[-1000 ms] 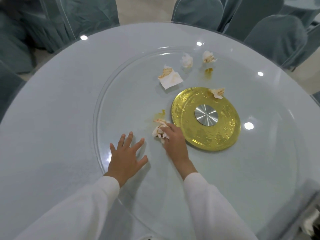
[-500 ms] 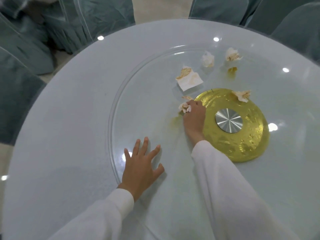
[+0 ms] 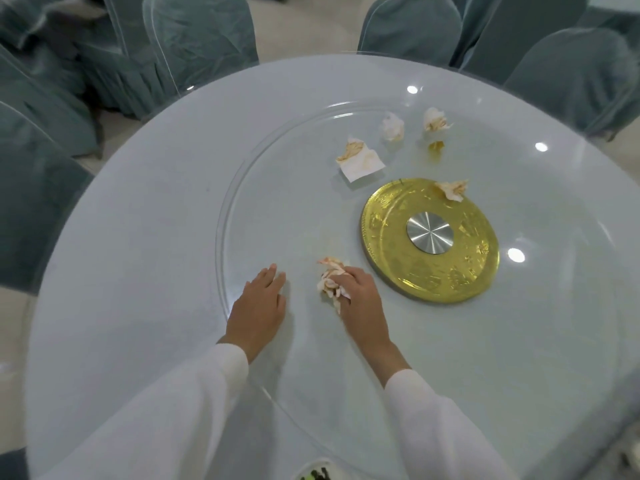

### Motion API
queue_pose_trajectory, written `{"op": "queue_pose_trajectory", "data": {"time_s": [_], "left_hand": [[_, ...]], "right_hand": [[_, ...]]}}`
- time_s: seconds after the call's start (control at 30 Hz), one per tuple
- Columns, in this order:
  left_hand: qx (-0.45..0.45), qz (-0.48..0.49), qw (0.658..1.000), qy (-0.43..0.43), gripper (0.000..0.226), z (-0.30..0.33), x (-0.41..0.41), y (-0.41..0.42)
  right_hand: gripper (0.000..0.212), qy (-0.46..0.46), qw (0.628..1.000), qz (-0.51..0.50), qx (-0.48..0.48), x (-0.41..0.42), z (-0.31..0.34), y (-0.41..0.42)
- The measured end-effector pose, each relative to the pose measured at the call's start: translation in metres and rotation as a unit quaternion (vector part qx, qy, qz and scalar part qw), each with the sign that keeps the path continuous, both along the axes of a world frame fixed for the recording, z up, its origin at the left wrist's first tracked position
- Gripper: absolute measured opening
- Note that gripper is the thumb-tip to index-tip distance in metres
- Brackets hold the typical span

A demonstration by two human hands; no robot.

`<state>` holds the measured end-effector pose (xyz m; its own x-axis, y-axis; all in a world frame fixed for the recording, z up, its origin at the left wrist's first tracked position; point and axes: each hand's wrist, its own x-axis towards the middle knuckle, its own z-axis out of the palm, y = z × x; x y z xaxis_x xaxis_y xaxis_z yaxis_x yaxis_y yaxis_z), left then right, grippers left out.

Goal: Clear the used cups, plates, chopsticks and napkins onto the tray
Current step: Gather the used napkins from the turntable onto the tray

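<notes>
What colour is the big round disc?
The disc is gold with a silver centre, seen in the head view.

pale grey-blue round table (image 3: 138, 271); embossed gold disc (image 3: 429, 240) with brushed silver hub (image 3: 429, 233) (radial sheen); white crumpled napkins (image 3: 360, 160) stained orange-brown at its 11 o'clock; teal fabric chair covers (image 3: 201, 32); white sleeves (image 3: 166, 410).

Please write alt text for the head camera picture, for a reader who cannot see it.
A person's right hand grips a crumpled stained napkin on a glass turntable, while the left hand rests flat beside it. Four more used napkins lie farther away, one on the gold centre disc.
</notes>
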<state>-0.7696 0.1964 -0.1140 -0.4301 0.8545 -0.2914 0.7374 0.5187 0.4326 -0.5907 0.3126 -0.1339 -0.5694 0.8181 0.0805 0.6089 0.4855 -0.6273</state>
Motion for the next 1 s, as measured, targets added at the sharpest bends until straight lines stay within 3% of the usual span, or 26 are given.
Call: {"op": "queue_pose_trajectory", "data": {"time_s": [0.33, 0.6, 0.7, 1.0], "left_hand": [[-0.016, -0.022, 0.998, 0.055, 0.057, -0.011, 0.002, -0.004], [-0.018, -0.007, 0.998, 0.052, 0.06, -0.019, -0.001, 0.004], [-0.021, -0.013, 0.998, 0.056, 0.058, -0.016, -0.005, 0.005], [-0.003, -0.014, 0.999, 0.041, 0.053, -0.006, -0.021, 0.009]], "right_hand": [[0.03, 0.01, 0.999, 0.006, 0.039, -0.053, 0.003, 0.069], [0.033, -0.01, 0.991, -0.131, 0.015, -0.113, -0.008, 0.155], [0.033, 0.006, 0.988, -0.155, 0.007, -0.117, -0.012, 0.139], [0.045, 0.017, 0.999, 0.007, 0.042, -0.034, -0.013, 0.012]]}}
